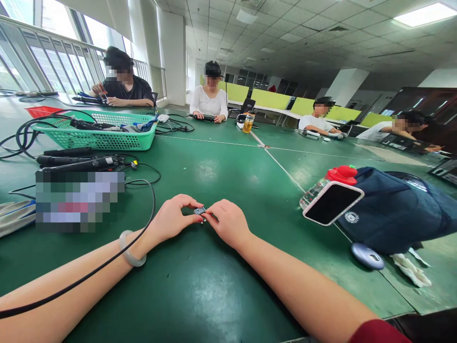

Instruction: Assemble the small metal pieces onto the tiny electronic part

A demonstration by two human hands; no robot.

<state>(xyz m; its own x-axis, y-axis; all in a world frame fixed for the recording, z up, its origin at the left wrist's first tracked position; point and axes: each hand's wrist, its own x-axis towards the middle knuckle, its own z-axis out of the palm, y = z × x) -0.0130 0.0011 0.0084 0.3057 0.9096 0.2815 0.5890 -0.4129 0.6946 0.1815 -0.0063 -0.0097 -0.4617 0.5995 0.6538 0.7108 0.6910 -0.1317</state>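
Over the green table, my left hand (pixel 172 215) pinches a small, flat, dark piece with pale markings (pixel 199 210) between thumb and fingers. Its exact kind is too small to make out. My right hand (pixel 228 220) is closed, thumb and forefinger pressed together at the right end of the same piece. Tiny pale bits (pixel 204 220) show just below the fingertips. A pale bangle (pixel 133 248) circles my left wrist, and a black cable (pixel 117 255) passes across that forearm.
To the left are a green basket (pixel 103 138) of cables and tools, black devices (pixel 82 163) and gloves (pixel 16 216). On the right stand a phone (pixel 332 203), a red-capped bottle (pixel 314 190), a dark blue bag (pixel 392 209) and a purple oval case (pixel 367 256). Several people sit around the table.
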